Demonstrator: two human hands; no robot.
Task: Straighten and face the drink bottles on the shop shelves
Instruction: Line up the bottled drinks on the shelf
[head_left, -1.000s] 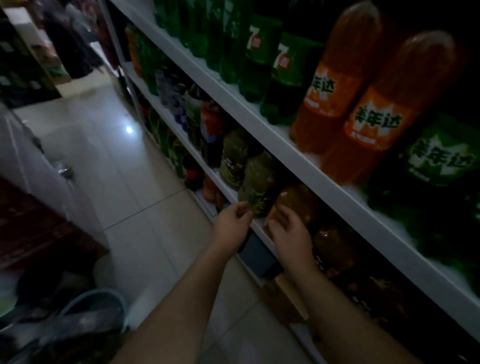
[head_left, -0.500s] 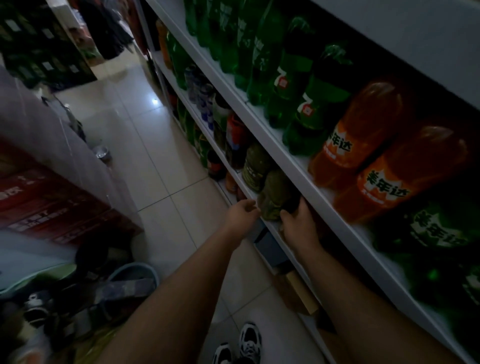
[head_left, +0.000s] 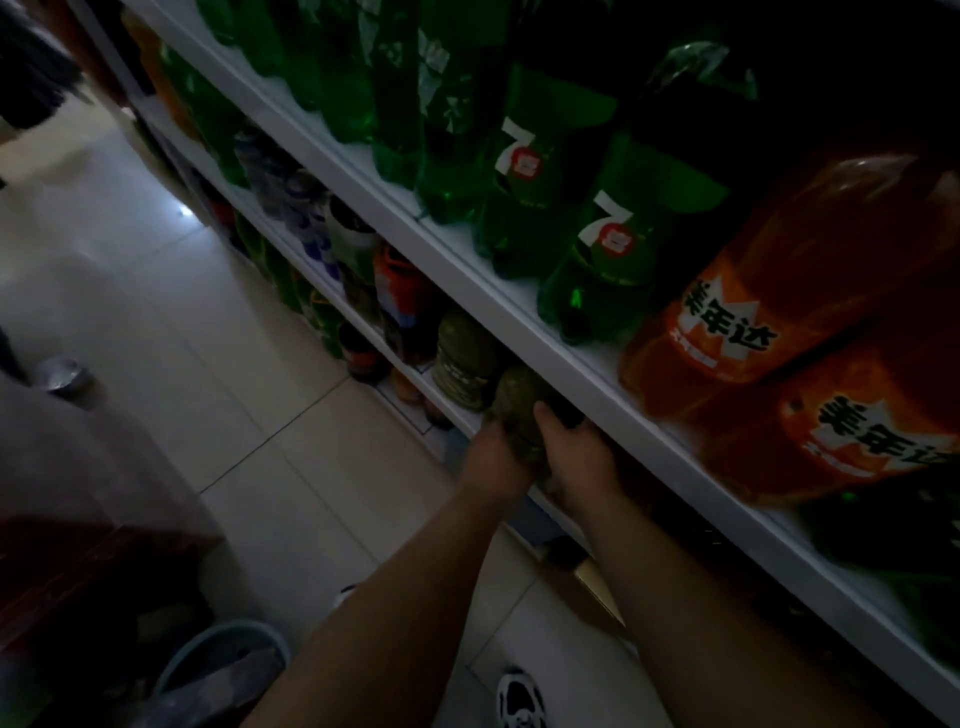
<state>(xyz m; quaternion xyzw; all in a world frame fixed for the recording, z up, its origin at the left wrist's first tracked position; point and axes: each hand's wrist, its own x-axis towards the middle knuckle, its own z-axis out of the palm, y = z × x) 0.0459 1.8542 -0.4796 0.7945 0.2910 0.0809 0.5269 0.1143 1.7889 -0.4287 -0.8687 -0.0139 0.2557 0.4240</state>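
An olive-green drink bottle stands at the front of the lower shelf, half tucked under the white shelf above. My left hand grips its left side and my right hand grips its right side, thumb over the front. A second olive-green bottle stands just to its left. On the upper shelf stand green 7-Up bottles and large orange soda bottles. The lower part of the held bottle is hidden by my hands.
More bottles and cans line the lower shelf to the far left. The tiled aisle floor runs on the left. A blue basin and dark cartons sit at lower left. My shoe shows below.
Both hands have closed in on the olive-green bottle from either side; earlier they hovered at the shelf edge. The view has shifted closer to the shelves.
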